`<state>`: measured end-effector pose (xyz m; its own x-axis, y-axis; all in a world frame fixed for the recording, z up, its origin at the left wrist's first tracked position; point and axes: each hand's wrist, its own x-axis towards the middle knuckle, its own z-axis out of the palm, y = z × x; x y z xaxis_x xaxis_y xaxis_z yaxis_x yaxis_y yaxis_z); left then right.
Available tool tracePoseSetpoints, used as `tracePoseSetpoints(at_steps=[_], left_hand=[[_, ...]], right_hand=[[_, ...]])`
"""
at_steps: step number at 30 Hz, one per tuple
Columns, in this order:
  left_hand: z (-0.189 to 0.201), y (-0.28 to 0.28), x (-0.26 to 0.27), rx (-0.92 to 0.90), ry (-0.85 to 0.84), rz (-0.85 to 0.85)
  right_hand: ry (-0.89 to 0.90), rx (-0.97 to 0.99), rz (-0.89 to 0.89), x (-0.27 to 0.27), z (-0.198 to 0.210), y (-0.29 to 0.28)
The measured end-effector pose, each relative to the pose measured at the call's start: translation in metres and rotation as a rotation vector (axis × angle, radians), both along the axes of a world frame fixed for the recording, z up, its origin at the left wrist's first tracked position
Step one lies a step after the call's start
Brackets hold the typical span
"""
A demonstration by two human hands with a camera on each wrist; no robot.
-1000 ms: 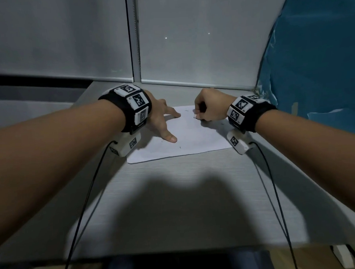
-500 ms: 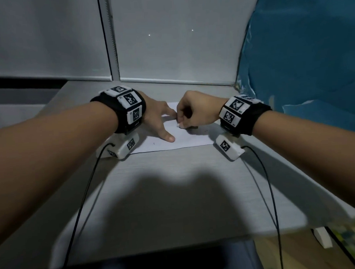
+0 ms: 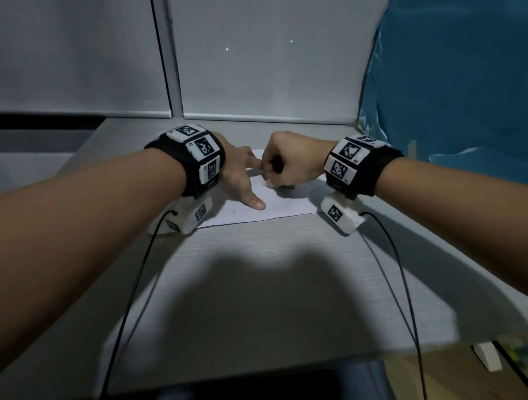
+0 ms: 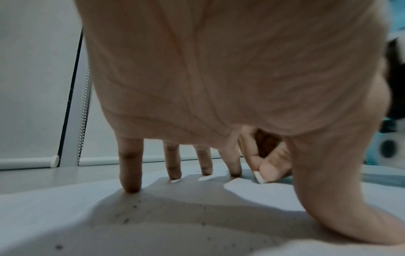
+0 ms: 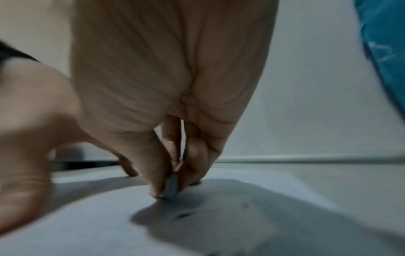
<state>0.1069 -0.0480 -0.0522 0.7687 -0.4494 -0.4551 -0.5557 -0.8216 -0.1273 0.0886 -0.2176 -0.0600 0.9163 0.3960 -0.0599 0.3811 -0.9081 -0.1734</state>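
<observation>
At 12 o'clock on the grey desk (image 3: 350, 256), left hand (image 3: 240, 173) pins the white paper sheet (image 3: 290, 203) with straight fingers, right hand (image 3: 294, 162) pinches a small white eraser (image 3: 268, 184): looks mid-erase, next needs short firm strokes.

Pale grey counter (image 3: 260, 293) with one white sheet of paper (image 3: 290, 206) lying flat on its far part.

The counter's top shows fine straight grain lines, and a broad shadow falls across its near middle. The sheet sits about midway between left and right, its near edge running roughly level across the scene. Small dark specks (image 4: 126, 220) are scattered over the paper. Two thin black cables (image 3: 131, 296) cross the bare near part; whether they touch it is unclear.
</observation>
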Motion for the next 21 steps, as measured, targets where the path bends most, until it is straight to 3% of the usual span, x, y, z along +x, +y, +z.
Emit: tracePoseSetpoints(at_steps=[5,9,13,17,21], left_hand=[[0.001,0.001,-0.003,0.008,-0.005,0.004],[0.002,-0.001,-0.005,0.014,0.001,0.014],[0.001,0.000,-0.009,0.016,0.002,0.028],[0.001,0.000,-0.010,-0.002,0.046,0.034],[0.003,0.000,-0.010,-0.030,0.057,0.053]], right_hand=[[-0.065,-0.015,-0.150,0.012,0.001,-0.018],[-0.062,0.031,-0.034,-0.007,0.001,-0.009],[0.106,0.157,0.064,-0.040,0.001,-0.003],[0.181,0.153,0.022,-0.044,0.008,-0.020],[0.110,0.072,-0.057,-0.038,0.015,-0.032]])
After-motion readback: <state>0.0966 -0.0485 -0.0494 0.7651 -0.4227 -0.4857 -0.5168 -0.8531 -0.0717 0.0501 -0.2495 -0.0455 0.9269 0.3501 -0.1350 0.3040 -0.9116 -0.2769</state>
